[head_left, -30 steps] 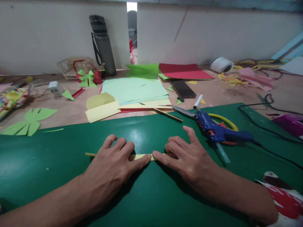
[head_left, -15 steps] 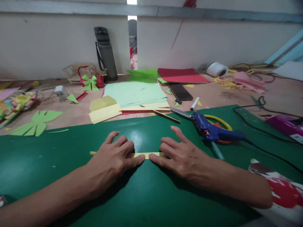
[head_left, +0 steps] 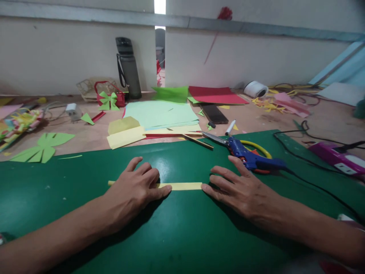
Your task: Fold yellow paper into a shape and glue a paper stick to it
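Note:
A narrow yellow paper strip (head_left: 182, 186) lies flat on the green cutting mat (head_left: 176, 236). My left hand (head_left: 137, 190) rests palm down on the strip's left half, fingers spread and pressing it to the mat. My right hand (head_left: 242, 190) lies flat on the mat at the strip's right end, fingers stretched out, its fingertips just touching the end. Neither hand holds anything. The middle of the strip shows bare between the two hands.
A blue glue gun (head_left: 253, 160) with black cord, scissors (head_left: 216, 139) and a pencil (head_left: 196, 140) lie beyond my right hand. Stacked coloured paper sheets (head_left: 162, 114), a phone (head_left: 213, 113), a marker (head_left: 230, 127), a dark bottle (head_left: 128, 68) and green paper cut-outs (head_left: 42, 146) lie farther back.
My right hand has slid to the right along the strip, from the middle to its right end, uncovering more of the strip. My left hand has stayed in place.

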The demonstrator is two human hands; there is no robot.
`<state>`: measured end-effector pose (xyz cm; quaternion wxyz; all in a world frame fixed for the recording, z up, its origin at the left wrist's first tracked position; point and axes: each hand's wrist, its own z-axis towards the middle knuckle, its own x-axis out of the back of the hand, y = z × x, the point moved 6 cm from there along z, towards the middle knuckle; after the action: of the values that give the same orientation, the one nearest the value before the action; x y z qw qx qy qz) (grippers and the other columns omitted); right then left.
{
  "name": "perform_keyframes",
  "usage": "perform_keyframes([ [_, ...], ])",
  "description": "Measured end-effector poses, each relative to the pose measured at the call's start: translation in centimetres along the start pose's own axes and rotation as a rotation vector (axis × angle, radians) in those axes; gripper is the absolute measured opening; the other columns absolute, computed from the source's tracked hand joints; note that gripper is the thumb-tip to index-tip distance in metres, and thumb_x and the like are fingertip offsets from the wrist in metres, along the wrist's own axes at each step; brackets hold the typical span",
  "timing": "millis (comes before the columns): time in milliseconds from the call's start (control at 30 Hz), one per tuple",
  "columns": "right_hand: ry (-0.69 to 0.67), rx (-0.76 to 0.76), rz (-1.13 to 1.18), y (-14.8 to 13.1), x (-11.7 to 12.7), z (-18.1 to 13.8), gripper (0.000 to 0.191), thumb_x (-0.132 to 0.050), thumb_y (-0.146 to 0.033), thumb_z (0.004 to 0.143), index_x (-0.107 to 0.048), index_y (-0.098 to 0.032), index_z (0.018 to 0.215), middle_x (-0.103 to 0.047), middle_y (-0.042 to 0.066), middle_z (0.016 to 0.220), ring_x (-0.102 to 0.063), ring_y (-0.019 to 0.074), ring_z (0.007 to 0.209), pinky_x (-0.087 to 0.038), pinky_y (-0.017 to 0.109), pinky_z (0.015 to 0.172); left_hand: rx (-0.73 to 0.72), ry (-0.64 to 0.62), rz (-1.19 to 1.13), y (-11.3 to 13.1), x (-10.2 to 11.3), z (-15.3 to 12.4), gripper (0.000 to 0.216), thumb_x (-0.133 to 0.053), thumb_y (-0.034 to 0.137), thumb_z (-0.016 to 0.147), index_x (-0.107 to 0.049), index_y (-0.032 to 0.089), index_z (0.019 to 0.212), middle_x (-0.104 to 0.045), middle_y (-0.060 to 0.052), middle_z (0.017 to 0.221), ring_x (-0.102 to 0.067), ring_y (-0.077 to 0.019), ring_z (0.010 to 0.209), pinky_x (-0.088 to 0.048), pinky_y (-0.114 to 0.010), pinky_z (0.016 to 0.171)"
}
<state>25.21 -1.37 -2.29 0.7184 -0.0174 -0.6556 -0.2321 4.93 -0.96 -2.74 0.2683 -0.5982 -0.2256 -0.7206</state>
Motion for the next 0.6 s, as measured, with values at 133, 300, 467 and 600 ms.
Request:
perform_keyframes([
  [133, 0.011, -0.069, 0.039, 0.1, 0.8, 0.0, 0.036, -0.035, -0.006, 0.087, -0.055, -0.016, 0.115, -0.06, 0.01, 0.094, -0.051, 0.0256, 0.101, -0.025, 0.062, 0.093, 0.0, -0.027, -0.007, 0.1, 0.0, 0.0, 0.036, -0.038, 0.015, 0.093, -0.054, 0.038, 0.115, -0.052, -0.001, 0.08, -0.042, -0.0159, 0.074, -0.026, -0.048, 0.09],
  [300, 0.096, -0.133, -0.007, -1.0, 1.9, 3.5, 0.035, -0.037, -0.006, 0.087, -0.055, -0.012, 0.116, -0.061, 0.011, 0.09, -0.051, 0.0259, 0.096, -0.025, 0.061, 0.092, -0.005, -0.047, 0.017, 0.2, 0.1, 0.0, 0.032, -0.038, 0.018, 0.094, -0.057, 0.036, 0.113, -0.052, -0.002, 0.08, -0.042, -0.0161, 0.073, -0.025, -0.049, 0.09],
  [467, -0.027, -0.108, -0.102, -2.9, 0.3, 7.2, 0.029, -0.045, -0.012, 0.086, -0.055, -0.015, 0.113, -0.057, 0.006, 0.081, -0.05, 0.0223, 0.081, -0.027, 0.058, 0.094, 0.006, -0.008, 0.056, 0.3, 0.0, 0.0, 0.028, -0.038, 0.02, 0.094, -0.059, 0.031, 0.109, -0.053, -0.002, 0.08, -0.043, -0.0169, 0.074, -0.025, -0.048, 0.091],
  [600, -0.024, -0.066, -0.144, -3.4, -0.4, 7.1, 0.021, -0.046, -0.01, 0.085, -0.059, -0.014, 0.102, -0.055, 0.005, 0.08, -0.048, 0.0213, 0.077, -0.027, 0.056, 0.094, -0.006, -0.006, 0.067, 0.5, 0.2, 0.0, 0.027, -0.037, 0.02, 0.094, -0.06, 0.028, 0.107, -0.055, -0.002, 0.08, -0.045, -0.0176, 0.074, -0.026, -0.047, 0.091],
])
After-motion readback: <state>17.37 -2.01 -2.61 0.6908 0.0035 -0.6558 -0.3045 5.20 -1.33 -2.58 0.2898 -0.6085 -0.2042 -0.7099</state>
